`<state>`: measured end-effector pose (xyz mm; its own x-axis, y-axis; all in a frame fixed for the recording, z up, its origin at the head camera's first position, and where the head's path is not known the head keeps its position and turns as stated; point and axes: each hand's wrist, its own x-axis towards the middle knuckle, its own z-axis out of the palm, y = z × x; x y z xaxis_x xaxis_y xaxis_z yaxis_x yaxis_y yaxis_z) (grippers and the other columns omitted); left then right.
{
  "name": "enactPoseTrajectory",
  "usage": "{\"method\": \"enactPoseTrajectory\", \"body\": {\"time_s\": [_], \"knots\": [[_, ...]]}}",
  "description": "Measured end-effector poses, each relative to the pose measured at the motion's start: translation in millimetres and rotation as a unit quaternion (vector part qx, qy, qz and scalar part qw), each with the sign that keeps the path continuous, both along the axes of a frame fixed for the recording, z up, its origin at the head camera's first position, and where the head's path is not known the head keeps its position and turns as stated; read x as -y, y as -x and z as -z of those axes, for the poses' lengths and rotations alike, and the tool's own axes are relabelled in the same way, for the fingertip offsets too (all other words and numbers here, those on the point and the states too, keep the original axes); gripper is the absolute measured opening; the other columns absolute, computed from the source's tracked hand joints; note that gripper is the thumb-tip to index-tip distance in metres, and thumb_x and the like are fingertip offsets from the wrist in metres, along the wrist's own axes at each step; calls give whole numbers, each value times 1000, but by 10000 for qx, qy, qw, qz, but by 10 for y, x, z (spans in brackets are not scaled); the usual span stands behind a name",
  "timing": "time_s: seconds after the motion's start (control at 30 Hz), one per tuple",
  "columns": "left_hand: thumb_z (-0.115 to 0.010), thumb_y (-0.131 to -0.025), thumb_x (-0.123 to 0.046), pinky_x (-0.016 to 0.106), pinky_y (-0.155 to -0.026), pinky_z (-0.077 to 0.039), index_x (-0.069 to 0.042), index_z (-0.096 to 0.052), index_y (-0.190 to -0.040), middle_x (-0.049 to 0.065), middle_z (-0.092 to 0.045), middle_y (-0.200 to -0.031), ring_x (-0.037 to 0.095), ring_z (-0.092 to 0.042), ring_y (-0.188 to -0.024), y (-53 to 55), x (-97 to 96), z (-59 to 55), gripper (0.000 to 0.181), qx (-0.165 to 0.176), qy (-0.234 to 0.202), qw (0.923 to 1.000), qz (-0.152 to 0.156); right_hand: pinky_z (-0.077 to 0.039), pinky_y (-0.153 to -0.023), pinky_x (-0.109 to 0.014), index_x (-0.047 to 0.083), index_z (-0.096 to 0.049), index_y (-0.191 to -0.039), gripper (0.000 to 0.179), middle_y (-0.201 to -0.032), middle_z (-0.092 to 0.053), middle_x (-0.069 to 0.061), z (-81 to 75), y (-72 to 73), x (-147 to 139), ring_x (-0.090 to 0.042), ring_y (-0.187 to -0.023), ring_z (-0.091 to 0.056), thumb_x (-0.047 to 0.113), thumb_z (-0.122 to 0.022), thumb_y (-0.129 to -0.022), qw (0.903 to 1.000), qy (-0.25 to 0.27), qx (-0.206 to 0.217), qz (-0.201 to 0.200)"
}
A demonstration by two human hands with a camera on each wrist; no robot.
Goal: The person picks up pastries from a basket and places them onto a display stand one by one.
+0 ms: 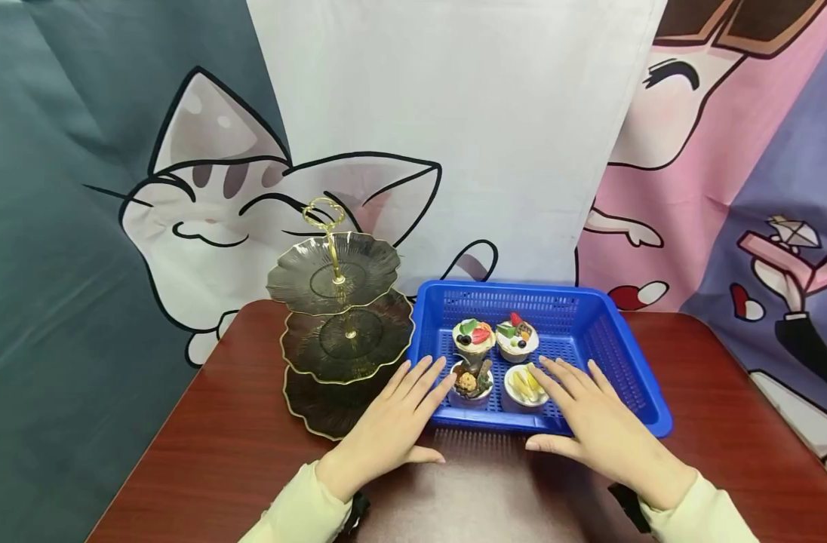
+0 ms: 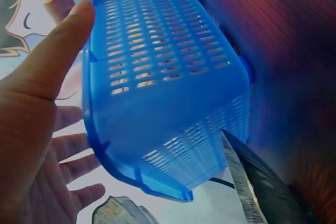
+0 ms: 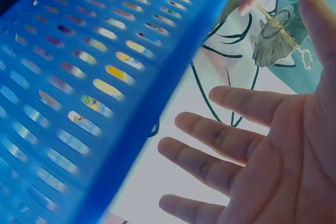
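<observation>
Both hands (image 1: 386, 422) (image 1: 604, 422) lie flat, fingers spread, over the unlabelled blue basket (image 1: 631, 377).

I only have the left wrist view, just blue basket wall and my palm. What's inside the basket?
Observer: Four cupcakes stand in the blue basket, two rows of two.
Operator: Where is the other hand?
Observer: The right hand lies flat over the basket's near rim, fingers straight, beside the yellow-topped cupcake.
Operator: And my left hand?
Observer: The left hand rests open at the basket's near left corner, holding nothing.
Operator: What's that dark edge at the bottom of my view?
Observer: A three-tier dark serving stand with a gold handle, left of the basket.
</observation>
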<state>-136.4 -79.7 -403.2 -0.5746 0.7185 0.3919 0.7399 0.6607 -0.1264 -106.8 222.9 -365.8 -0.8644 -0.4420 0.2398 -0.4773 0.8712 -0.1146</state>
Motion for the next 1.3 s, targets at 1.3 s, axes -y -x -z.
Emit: {"method": "enactPoseTrajectory", "body": {"time_s": [1.3], "knots": [[-39,-102,-38,33,-111,-42,-6,-62,-122,7,-64,-123,19,-60,-116,190,55,349,45,-1013,-923,9890,559,-54,-92,-49,0,-59,-121,79,-110,-62,-14,231,782,-63,-26,-101,-59,61,-72,-73,9964,358,726,235]]}}
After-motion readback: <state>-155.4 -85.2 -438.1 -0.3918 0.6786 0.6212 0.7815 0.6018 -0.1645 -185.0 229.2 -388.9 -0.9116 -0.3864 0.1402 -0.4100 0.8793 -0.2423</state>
